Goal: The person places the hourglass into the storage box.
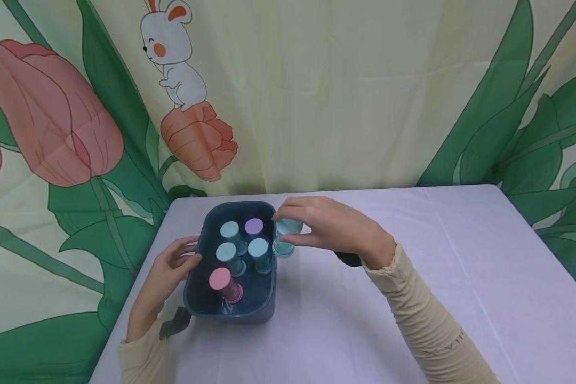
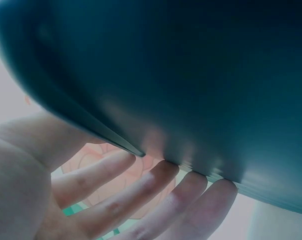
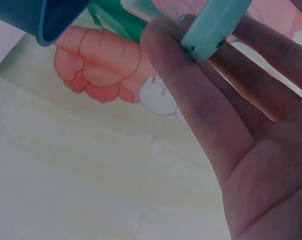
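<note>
My right hand [image 1: 333, 226] pinches a light teal spool-shaped piece [image 1: 283, 248] between thumb and fingers, at the bin's right rim. It has a wide round top and a flared base; in the right wrist view its teal ring [image 3: 216, 32] shows dark specks. A dark blue bin [image 1: 266, 312] stands on the table. Inside stand several similar teal pieces [image 1: 227, 253], one purple piece [image 1: 254, 226] and one pink piece [image 1: 225, 285]. My left hand [image 1: 165, 274] rests against the bin's left side, its fairly straight fingers [image 2: 173, 200] touching the outer wall.
A white cloth covers the table [image 1: 365, 320], which reaches well to the right of the bin. Behind it hangs a curtain [image 1: 341, 106] printed with tulips, leaves and a rabbit on a carrot.
</note>
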The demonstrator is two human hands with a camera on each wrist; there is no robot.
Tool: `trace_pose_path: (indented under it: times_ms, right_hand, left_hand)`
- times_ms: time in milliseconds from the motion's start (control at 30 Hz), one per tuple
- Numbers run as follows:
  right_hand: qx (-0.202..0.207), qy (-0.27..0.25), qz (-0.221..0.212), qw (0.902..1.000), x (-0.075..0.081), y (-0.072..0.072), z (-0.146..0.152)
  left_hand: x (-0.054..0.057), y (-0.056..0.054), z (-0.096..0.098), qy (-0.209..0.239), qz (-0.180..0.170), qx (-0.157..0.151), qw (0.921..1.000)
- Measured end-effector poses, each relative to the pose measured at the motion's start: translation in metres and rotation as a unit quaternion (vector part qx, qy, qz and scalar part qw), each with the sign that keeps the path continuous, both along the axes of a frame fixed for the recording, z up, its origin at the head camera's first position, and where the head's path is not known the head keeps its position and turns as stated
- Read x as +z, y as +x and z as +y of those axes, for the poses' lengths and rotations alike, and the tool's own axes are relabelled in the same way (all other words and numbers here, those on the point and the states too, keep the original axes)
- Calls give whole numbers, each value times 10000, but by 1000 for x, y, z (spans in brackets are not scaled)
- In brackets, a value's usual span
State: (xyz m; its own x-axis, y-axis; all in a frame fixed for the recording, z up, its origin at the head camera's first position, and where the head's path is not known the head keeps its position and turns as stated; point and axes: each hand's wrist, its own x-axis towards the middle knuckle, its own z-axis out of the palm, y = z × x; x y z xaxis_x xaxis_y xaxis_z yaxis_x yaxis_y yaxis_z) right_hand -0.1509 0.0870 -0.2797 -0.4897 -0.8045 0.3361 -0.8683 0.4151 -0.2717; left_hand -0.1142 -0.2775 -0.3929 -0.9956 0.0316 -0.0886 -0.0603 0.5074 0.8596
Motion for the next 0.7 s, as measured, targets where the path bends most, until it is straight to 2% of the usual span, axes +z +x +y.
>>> trace_pose_path:
  times_ms: [700]
  right_hand:
    - [386, -289, 209, 9986, -1, 0, -23]
  left_hand:
    - [1, 0, 0, 9, -2, -6, 10000]
